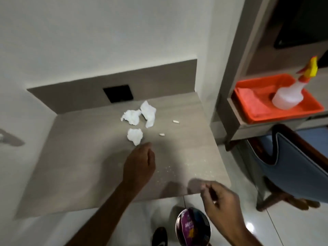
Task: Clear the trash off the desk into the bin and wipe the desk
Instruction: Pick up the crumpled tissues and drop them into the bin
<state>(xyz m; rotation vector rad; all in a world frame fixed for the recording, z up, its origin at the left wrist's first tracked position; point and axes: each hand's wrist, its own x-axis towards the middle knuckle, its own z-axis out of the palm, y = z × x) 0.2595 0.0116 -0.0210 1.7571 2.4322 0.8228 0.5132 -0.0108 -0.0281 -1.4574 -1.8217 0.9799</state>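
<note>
Three crumpled white tissues lie on the grey desk (79, 157): one nearest me (135, 136), one behind it (131, 117) and one further right (149, 112). Two small white scraps (176, 121) (161, 134) and scattered crumbs (168, 168) lie to their right. My left hand (140, 166) hovers palm down just short of the nearest tissue, fingers bent, holding nothing. My right hand (218, 197) is blurred, with loose fingers and nothing visible in it. It hangs at the desk's front edge above a round dark bin (192, 226) that holds a purple wrapper.
An orange tray (276, 118) on a shelf to the right holds a spray bottle (287, 96) and a folded cloth (252, 100). A blue chair (292, 157) stands right of the desk. A black wall panel (118, 93) sits behind the tissues. A shoe (159, 236) is beside the bin.
</note>
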